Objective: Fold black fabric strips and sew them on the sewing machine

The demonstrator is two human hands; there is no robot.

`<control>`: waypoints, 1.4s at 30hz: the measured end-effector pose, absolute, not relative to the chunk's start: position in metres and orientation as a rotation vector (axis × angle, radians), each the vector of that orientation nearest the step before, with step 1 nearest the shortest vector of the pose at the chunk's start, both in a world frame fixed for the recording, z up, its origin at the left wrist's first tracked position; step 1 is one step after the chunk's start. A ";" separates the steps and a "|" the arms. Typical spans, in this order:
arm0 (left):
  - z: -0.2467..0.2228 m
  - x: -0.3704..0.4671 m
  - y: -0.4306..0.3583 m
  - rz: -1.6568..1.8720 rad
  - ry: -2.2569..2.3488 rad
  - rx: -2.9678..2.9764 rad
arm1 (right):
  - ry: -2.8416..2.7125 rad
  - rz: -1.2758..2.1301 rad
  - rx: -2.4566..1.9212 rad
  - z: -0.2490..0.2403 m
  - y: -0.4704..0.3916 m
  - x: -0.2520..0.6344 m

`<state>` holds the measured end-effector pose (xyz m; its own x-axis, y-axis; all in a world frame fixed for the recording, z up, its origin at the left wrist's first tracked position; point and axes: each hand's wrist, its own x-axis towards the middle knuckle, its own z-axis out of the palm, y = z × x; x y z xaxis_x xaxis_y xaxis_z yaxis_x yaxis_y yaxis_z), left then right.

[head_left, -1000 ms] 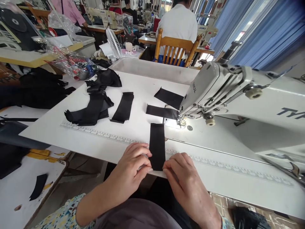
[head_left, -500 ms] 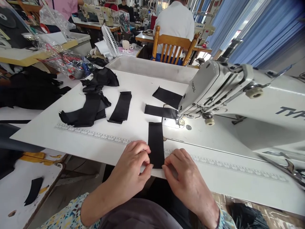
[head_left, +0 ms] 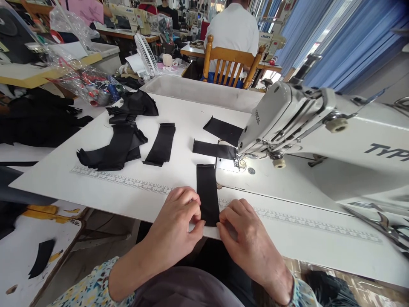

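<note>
A black fabric strip (head_left: 207, 192) lies lengthwise toward me at the front edge of the white table (head_left: 179, 111). My left hand (head_left: 180, 217) pinches its near left corner, and my right hand (head_left: 244, 234) pinches the near right corner. Just beyond it, another black strip (head_left: 212, 149) lies crosswise with its right end at the needle of the sewing machine (head_left: 275, 115). A third black piece (head_left: 223, 129) rests behind that one. To the left are a single black piece (head_left: 160, 144) and a pile of black pieces (head_left: 118, 147).
A printed ruler (head_left: 128, 182) runs along the table front, partly under the strip and hands. Scissors (head_left: 381, 224) lie at the right edge. Farther back are a small fan (head_left: 146, 54), a wooden chair (head_left: 232, 55) and a seated person in white (head_left: 233, 27).
The view has shifted slightly. The near strip's far end has tilted a little to the left, while both hands keep their pinch at its near corners.
</note>
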<state>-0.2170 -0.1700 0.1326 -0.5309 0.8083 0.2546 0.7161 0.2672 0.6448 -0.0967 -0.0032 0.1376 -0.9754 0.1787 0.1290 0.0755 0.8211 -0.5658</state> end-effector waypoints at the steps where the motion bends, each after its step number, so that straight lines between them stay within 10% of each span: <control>1: 0.133 -0.217 -0.170 1.119 2.398 1.448 | -2.831 0.866 -0.190 0.138 -0.003 -0.097; 42: 0.169 -0.297 -0.115 0.436 1.391 2.468 | -2.823 1.137 -0.257 0.143 0.006 -0.105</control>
<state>-0.2967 -0.1153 0.1689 0.4923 0.8614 0.1255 0.7787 -0.5002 0.3788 -0.1049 0.0059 0.1426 -0.9820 0.1878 0.0182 0.1227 0.7091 -0.6944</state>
